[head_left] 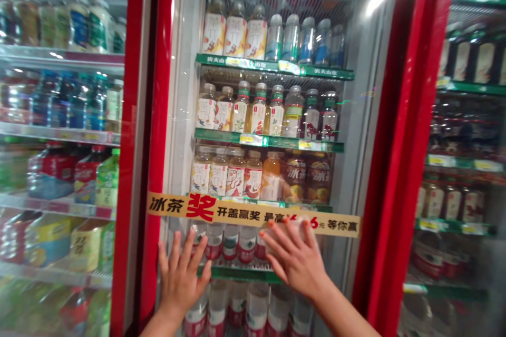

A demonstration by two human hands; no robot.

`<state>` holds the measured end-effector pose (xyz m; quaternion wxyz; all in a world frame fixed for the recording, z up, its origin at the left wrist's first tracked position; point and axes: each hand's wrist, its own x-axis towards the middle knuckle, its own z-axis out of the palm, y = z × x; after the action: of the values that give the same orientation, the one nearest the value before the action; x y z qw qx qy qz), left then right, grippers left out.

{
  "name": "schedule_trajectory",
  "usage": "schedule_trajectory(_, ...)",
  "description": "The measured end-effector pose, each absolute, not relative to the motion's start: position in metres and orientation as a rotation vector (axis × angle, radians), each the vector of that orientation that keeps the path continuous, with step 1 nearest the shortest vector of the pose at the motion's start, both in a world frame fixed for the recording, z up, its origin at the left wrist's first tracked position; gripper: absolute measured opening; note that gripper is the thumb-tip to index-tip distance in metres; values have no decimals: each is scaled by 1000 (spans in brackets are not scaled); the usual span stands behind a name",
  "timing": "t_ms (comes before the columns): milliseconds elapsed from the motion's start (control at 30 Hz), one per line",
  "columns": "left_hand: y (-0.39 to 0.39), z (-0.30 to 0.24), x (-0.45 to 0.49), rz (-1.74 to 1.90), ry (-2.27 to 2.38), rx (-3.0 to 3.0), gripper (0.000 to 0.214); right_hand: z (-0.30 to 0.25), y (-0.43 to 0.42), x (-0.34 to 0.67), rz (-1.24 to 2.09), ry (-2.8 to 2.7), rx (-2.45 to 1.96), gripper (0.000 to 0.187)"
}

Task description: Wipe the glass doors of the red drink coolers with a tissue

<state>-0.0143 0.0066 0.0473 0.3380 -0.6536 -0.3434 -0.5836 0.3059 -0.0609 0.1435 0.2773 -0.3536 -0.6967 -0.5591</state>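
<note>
I face a red-framed glass fridge door with bottled drinks on green shelves behind it. My left hand lies flat on the glass near the door's left frame, fingers spread upward. My right hand is also flat against the glass, fingers spread, its fingertips overlapping a tan promotional strip with black and red characters stuck across the door. Neither hand holds anything. Water bottles with red labels stand on the shelf right behind both hands.
Tea and juice bottles fill the middle shelves. Another fridge door with colourful bottles stands at the left, and a third fridge with dark bottles at the right. A red door frame slants between the middle and right units.
</note>
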Motion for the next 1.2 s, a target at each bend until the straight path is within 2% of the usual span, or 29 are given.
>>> schedule_trajectory(167,6,49,-13,-1513,-893,-1700,76,203,-45,303,-1216,-1250,-1291,78)
schedule_trajectory(300,4,52,-15,-1507,-870,-1707,75,175,-48,249,-1442,-1777,-943,67)
schedule_trajectory(400,5,51,-16,-1511,-866,-1700,75,136,-61,264,-1581,-2081,-671,56)
schedule_trajectory(533,7,48,-14,-1513,-883,-1692,77,154,-62,325,-1452,-1686,-1019,71)
schedule_trajectory(667,6,49,-14,-1496,-897,-1682,79,186,-48,314,-1206,-1285,-1245,80)
schedule_trajectory(733,5,50,-15,-1467,-891,-1678,79,169,-47,288,-1292,-1490,-1172,78)
schedule_trajectory(833,4,51,-16,-1440,-887,-1666,79,123,-55,272,-1521,-2017,-795,61)
schedule_trajectory(900,4,50,-15,-1448,-898,-1665,80,111,-61,283,-1573,-2115,-709,58)
schedule_trajectory(967,5,50,-13,-1463,-906,-1667,81,128,-62,297,-1520,-1964,-874,63)
schedule_trajectory(1100,3,51,-11,-1449,-915,-1636,79,198,-47,274,-1291,-1569,-1186,82)
schedule_trajectory(1200,0,50,-11,-1414,-922,-1625,78,205,-35,228,-1297,-1725,-1049,78)
